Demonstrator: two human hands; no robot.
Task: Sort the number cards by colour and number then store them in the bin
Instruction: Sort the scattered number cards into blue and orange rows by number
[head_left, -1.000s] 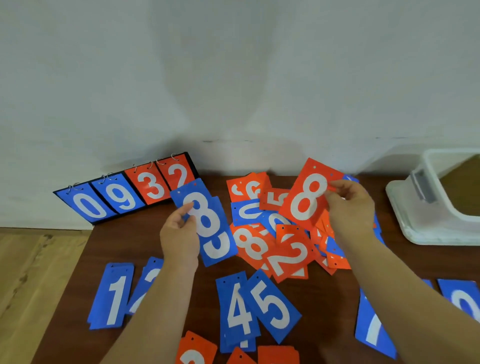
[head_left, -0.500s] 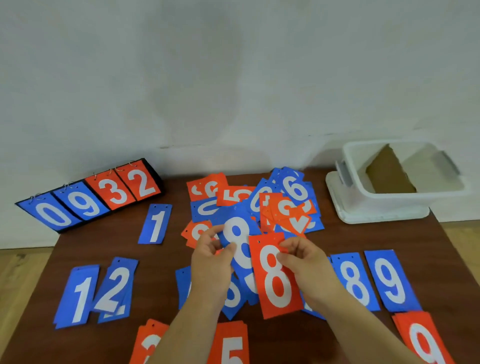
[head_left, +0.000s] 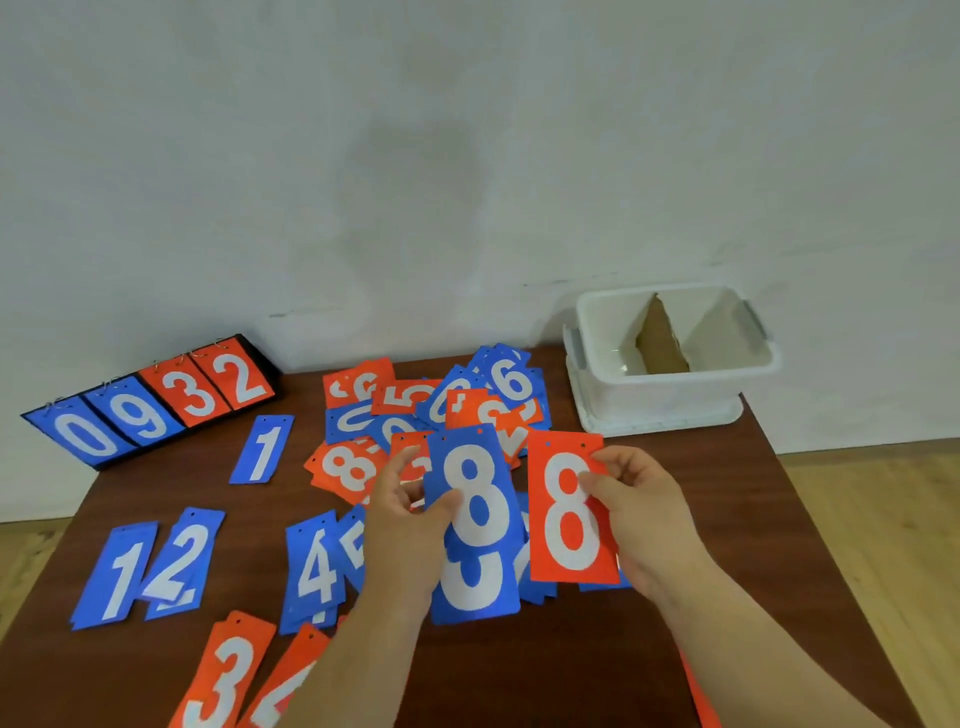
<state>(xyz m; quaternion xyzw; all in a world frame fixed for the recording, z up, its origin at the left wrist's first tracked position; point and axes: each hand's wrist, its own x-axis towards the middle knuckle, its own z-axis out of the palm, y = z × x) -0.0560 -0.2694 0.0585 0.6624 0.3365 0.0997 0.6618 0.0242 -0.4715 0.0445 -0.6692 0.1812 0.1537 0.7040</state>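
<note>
While raised — hands (head_left: 524, 519) gripping eights.

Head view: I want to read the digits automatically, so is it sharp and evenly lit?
Head view: light is soft and even, no glare on the cards; the blue 8 and orange 8 read clearly, slightly soft; wide-angle bending tilts the scoreboard and bin at the sides.

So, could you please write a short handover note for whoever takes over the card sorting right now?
Left hand: holds blue cards, blue 8 on top.
Right hand: holds the red 8.
Done: blue 1, 2 and 4 laid in small piles on the table; red piles begun at the near edge.
Left: the mixed heap is unsorted; the bin holds no cards.
</note>
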